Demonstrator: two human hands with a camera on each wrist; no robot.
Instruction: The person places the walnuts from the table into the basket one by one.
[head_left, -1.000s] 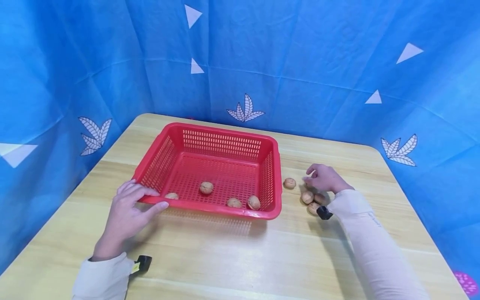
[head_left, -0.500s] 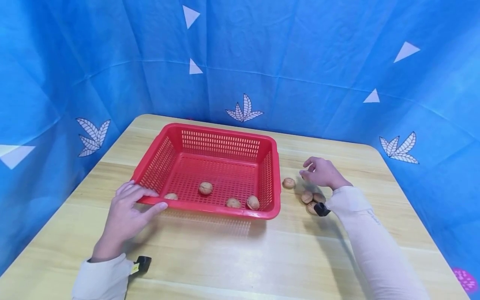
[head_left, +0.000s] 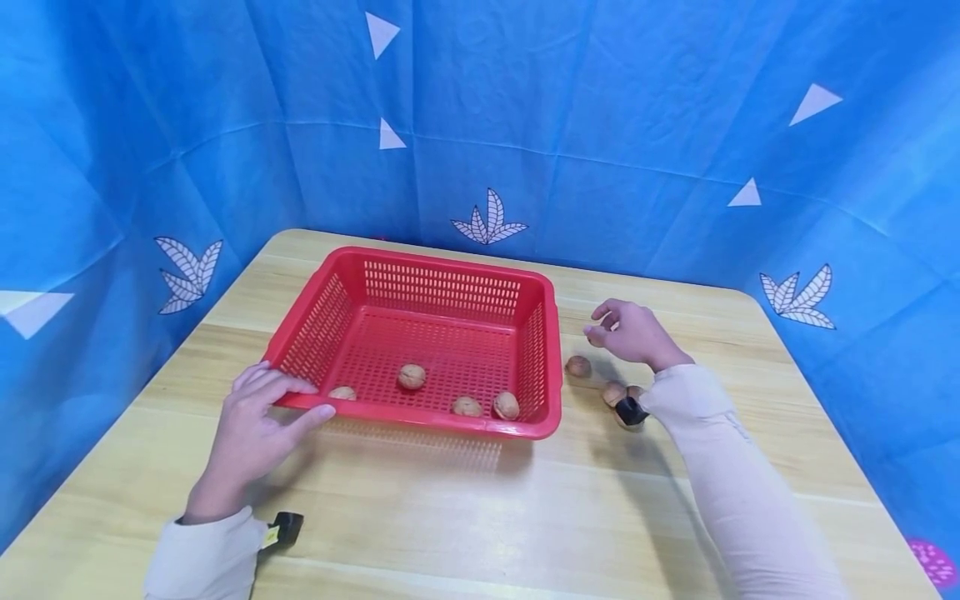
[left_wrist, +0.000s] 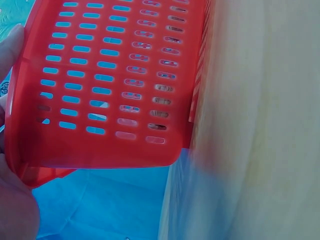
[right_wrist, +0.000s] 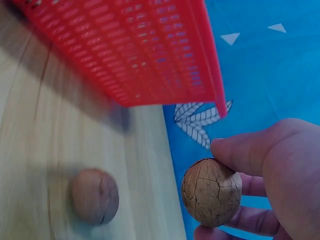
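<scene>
A walnut (right_wrist: pixel 212 192) is pinched between the thumb and fingers of my right hand (head_left: pixel 632 333), raised above the table to the right of the red plastic basket (head_left: pixel 442 423). The head view mostly hides that walnut behind the fingers. My left hand (head_left: pixel 253 421) grips the basket's rim at its near left corner; the left wrist view shows the hand at the rim of the slotted wall (left_wrist: pixel 110 150). Several walnuts (head_left: pixel 411 377) lie inside the basket. Beneath my right hand, a single walnut (head_left: pixel 578 367) rests on the table close to the basket's right side.
A small cluster of walnuts (head_left: pixel 613 393) sits on the table under my right wrist, partly covered by the black wrist camera (head_left: pixel 631 410). The wooden table (head_left: pixel 420 517) has a blue patterned curtain (head_left: pixel 637 108) behind it and along its sides.
My right hand has lifted away from the walnut cluster and moved left towards the basket with a walnut in its fingers. The left hand and basket have stayed in place.
</scene>
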